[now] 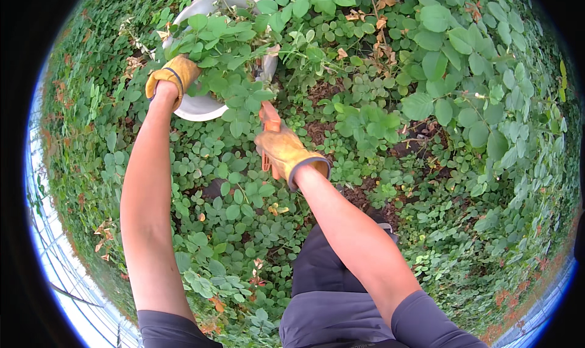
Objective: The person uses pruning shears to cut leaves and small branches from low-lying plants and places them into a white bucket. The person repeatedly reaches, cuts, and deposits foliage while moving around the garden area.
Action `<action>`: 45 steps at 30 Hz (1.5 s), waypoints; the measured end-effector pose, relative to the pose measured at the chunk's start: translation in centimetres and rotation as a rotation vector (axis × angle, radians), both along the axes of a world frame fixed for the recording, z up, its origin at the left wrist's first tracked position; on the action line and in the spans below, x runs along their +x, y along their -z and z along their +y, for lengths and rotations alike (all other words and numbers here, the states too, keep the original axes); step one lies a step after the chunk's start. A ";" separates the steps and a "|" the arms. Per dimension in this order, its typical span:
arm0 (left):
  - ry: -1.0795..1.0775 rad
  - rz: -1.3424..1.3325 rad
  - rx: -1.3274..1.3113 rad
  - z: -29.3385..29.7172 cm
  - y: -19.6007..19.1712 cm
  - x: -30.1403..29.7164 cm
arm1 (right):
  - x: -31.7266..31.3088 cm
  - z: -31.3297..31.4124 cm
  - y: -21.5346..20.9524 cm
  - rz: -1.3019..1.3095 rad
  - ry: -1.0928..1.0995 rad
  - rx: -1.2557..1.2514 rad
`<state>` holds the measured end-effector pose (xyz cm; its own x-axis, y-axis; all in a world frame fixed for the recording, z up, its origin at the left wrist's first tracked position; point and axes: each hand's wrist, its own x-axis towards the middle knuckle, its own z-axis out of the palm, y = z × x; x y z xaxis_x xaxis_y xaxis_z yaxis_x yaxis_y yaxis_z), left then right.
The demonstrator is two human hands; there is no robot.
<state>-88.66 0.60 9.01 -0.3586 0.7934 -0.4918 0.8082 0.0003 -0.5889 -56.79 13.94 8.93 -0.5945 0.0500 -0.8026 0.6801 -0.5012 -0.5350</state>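
Observation:
My left hand (175, 77), in a yellow work glove, is at the left side of a white bucket (201, 109). It is closed around leafy green stems (216, 64) that spread across the bucket's mouth, and the leaves cover its fingertips. Lower and to the right, my right hand (283, 152), gloved the same way, grips the orange handles of pruning shears (269, 116). The shears point up toward the stems at the bucket's right side. Leaves hide much of their blades, so I cannot tell whether these touch a stem.
Dense low rose-like foliage (231, 208) surrounds me on all sides. Taller leafy shoots (445, 49) rise at the upper right. Brown dry leaves (382, 22) and dark soil (320, 92) show between the plants.

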 end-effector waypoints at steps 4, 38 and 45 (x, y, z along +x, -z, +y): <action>-0.484 -0.239 0.070 -3.8 5.8 -0.2 | 8.9 1.2 2.2 0.059 0.190 -0.341; -2.317 -0.941 1.299 -7.6 -0.6 -1.6 | 17.4 14.4 7.8 -0.098 0.519 -0.612; -1.999 -0.969 1.909 -11.2 -5.7 -10.6 | 15.3 3.9 2.0 -0.122 0.390 -0.782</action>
<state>-99.22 -10.56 14.76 -0.8015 -0.2155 -0.5578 -0.5881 0.1156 0.8005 -41.50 17.83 6.97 -0.5577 -0.3589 -0.7484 0.4138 -0.9019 0.1241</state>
